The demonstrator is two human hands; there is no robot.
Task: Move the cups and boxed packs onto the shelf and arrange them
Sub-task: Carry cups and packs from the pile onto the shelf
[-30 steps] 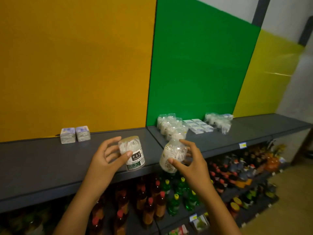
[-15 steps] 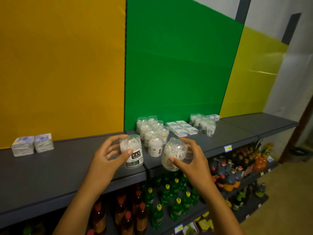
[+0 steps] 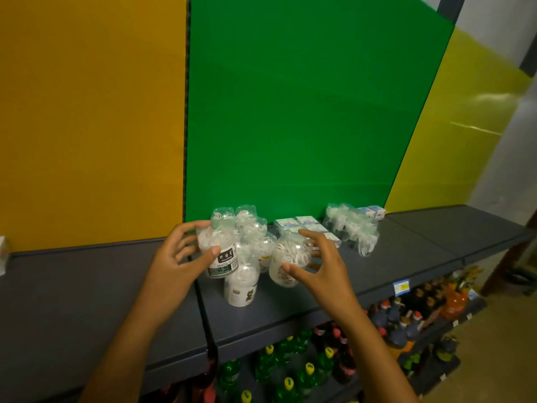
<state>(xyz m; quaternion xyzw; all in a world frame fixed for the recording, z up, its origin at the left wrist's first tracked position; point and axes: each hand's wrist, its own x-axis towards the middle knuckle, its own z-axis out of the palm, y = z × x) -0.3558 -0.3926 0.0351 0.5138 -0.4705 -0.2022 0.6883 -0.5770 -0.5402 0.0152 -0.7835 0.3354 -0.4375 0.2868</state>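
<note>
- Since a second ago my view has swung right along the shelf (image 3: 406, 257): the two small white packs that stood far left against the orange panel have slid almost out of frame, and the cluster of clear cups (image 3: 250, 228) in front of the green panel now sits dead ahead.
- Both hands have come in with it. A second ago they hung over the shelf's near edge; now each cup is right at the cluster, so I judge I am about to set them down and join the row.
- My left hand (image 3: 174, 266) grips the labelled cup (image 3: 220, 251), thumb across the front, fingers curled round the back. It is held just above the near cup (image 3: 241, 283) already standing on the shelf.
- My right hand (image 3: 319, 266) holds the clear cup (image 3: 289, 261) in a wide, loose grasp, thumb low on the near side and fingers spread over the far side. I cannot tell whether its base touches the shelf yet.
- Both held cups are see-through and packed with small white pieces; the left one's label reads dental floss.
- Far of my right hand lie flat boxed packs (image 3: 308, 225), then a second bunch of cups (image 3: 351, 228) to the right, with one more box (image 3: 373, 212) behind it.
- Below, the lower shelf holds green bottles (image 3: 290, 370).
</note>
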